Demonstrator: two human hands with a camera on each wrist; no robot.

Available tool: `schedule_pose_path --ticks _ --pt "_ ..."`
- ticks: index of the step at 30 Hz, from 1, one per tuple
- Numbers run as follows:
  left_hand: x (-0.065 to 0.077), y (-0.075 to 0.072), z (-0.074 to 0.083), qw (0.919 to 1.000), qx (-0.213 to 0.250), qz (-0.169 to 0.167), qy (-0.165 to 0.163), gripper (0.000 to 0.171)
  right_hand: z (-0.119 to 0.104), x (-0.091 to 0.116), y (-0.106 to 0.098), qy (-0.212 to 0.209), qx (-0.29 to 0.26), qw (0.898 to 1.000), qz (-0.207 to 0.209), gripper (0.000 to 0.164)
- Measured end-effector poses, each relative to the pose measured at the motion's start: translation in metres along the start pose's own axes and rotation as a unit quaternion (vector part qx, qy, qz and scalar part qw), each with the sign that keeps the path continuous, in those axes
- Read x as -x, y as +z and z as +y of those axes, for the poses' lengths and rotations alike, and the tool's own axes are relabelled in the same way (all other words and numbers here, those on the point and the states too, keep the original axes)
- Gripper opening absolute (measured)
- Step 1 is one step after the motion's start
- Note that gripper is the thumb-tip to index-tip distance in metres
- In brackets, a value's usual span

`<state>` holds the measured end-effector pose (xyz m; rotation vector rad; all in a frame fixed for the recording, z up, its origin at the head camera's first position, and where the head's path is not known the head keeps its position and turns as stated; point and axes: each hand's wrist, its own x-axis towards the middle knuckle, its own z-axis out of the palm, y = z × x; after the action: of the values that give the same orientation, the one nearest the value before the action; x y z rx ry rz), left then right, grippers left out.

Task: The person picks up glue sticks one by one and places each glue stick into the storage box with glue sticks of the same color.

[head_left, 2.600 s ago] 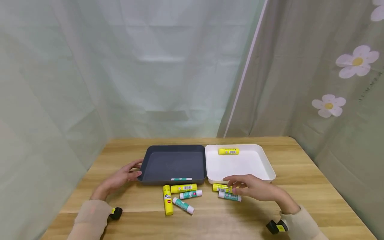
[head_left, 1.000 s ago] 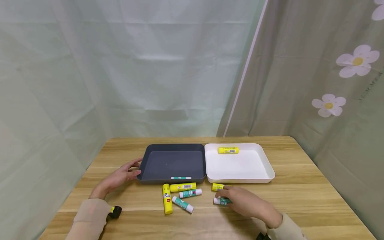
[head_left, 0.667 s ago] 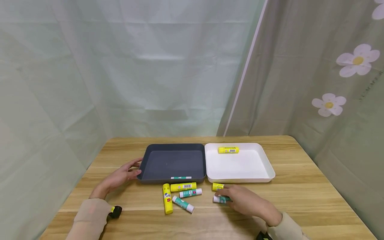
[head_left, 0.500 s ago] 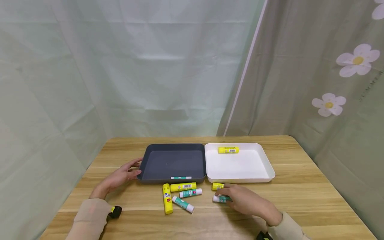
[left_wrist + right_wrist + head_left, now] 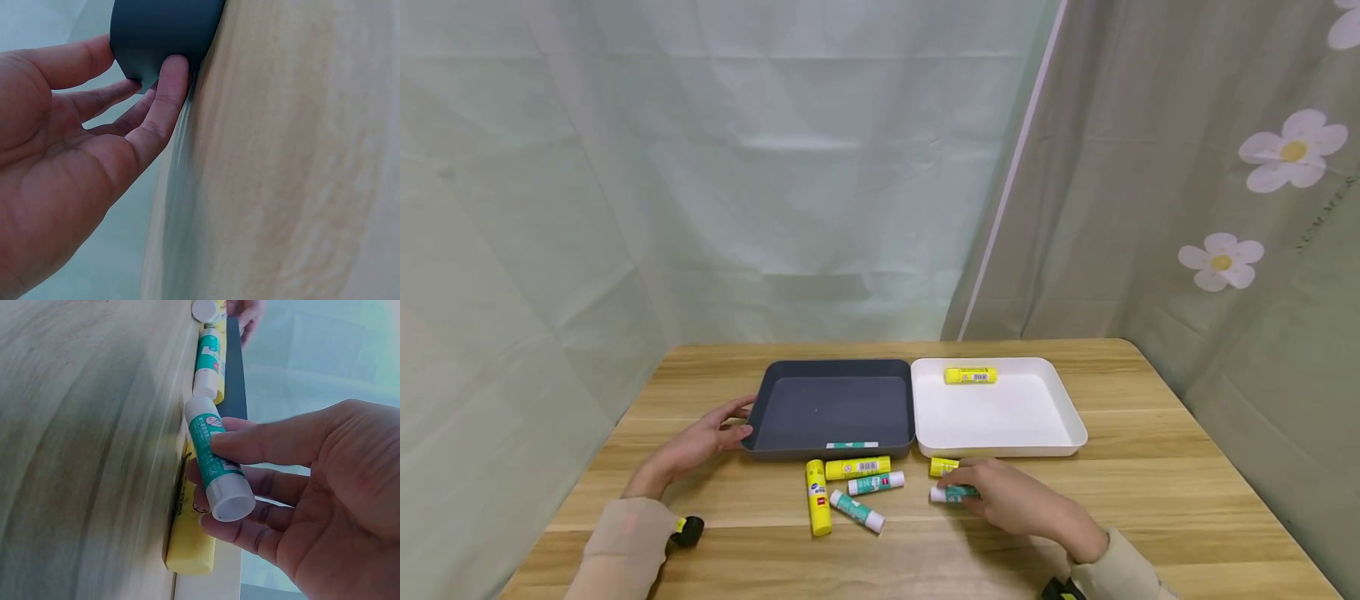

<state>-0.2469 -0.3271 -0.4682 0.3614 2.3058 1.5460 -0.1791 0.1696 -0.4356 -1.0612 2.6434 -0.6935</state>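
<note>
1. At seven o'clock from white tray [image 5: 1007, 417], pinching green-and-white glue stick [image 5: 953, 494] in right hand [image 5: 1011, 497], just beside yellow glue stick [image 5: 943, 467]; cannot tell whether lifted.
2. At nine o'clock on dark tray [image 5: 835, 404], touching its side wall with unclenched left hand [image 5: 700, 437].
3. Inside white tray, towards eleven o'clock, noting second yellow glue stick [image 5: 971, 376].

yellow glue stick [image 5: 970, 376]: barcode [image 5: 981, 377] | green glue stick [image 5: 214, 464]: print [image 5: 201, 436] illegible | curtain [image 5: 1120, 167]: lettering [image 5: 1327, 213] illegible
</note>
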Motion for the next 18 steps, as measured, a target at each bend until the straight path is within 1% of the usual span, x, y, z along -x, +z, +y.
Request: schedule_pose_path --ticks 8,18 --pt "-0.0010 -0.0009 -0.0004 1.0000 -0.004 0.002 -0.006 0.070 0.0031 -0.0003 -0.0028 0.005 -0.039 0.999 -0.009 0.036" --pt "0.0006 -0.0002 0.0003 0.9999 -0.009 0.003 -0.005 0.069 0.0078 0.0000 -0.0055 -0.014 -0.070 0.997 0.001 0.039"
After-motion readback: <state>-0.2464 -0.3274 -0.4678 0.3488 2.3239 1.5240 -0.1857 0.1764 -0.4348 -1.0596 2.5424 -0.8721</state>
